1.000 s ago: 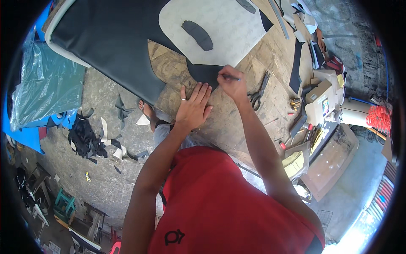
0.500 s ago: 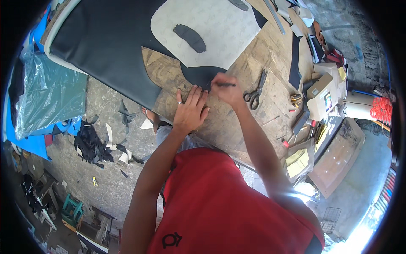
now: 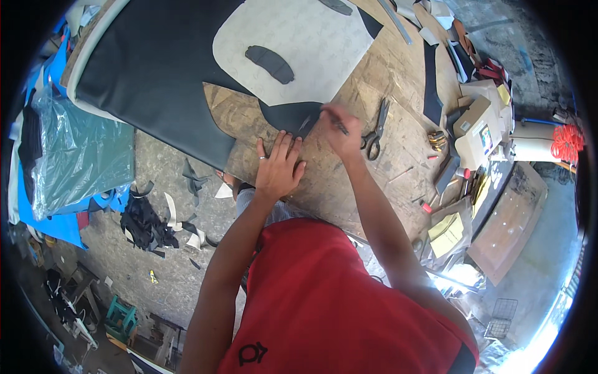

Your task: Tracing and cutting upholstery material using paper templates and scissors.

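My left hand (image 3: 280, 165) lies flat with its fingers spread, the fingertips at the lower edge of a black leather-like piece (image 3: 283, 116). In my right hand (image 3: 344, 138) a dark, slim pen (image 3: 338, 124) is gripped, just right of that piece. Short pale strokes show on the black surface between my hands. Above it lies a large pale cut sheet (image 3: 305, 47) carrying a dark curved oval piece (image 3: 270, 64). Scissors (image 3: 375, 134) with black handles rest on the wooden table (image 3: 386, 75), right of my right hand.
A big black sheet (image 3: 149, 68) covers the table's left side. On the right are a tape measure (image 3: 437, 141), an open cardboard box (image 3: 474, 134), a dark strip (image 3: 431, 84) and yellow paper (image 3: 446, 235). Black scraps (image 3: 146, 224) lie on the floor at left.
My right hand has moved slightly right with the pen, off the black piece, uncovering pale strokes. My left hand stays flat, its fingertips a little lower against the piece. The view has shifted a little.
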`<state>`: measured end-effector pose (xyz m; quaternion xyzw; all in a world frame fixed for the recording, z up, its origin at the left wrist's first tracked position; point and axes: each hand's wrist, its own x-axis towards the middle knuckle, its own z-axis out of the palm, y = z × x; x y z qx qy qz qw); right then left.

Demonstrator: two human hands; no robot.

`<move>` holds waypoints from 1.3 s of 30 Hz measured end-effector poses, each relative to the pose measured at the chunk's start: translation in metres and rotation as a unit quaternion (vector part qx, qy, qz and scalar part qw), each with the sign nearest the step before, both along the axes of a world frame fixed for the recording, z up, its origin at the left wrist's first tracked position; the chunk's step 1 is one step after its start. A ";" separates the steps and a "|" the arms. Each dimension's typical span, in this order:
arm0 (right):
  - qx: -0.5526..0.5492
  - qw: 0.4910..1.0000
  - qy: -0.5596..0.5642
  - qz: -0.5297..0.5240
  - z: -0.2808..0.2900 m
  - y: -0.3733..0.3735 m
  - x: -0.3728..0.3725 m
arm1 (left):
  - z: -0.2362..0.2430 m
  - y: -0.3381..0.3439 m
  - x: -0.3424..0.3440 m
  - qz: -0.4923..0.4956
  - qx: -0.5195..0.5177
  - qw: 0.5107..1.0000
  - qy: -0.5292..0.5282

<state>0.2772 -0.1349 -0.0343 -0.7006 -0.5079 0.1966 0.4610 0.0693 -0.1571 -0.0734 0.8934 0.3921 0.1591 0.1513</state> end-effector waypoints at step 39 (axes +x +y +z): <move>-0.220 0.896 0.299 -0.243 0.002 -0.097 0.114 | 0.016 0.031 0.049 0.012 -0.063 0.997 0.036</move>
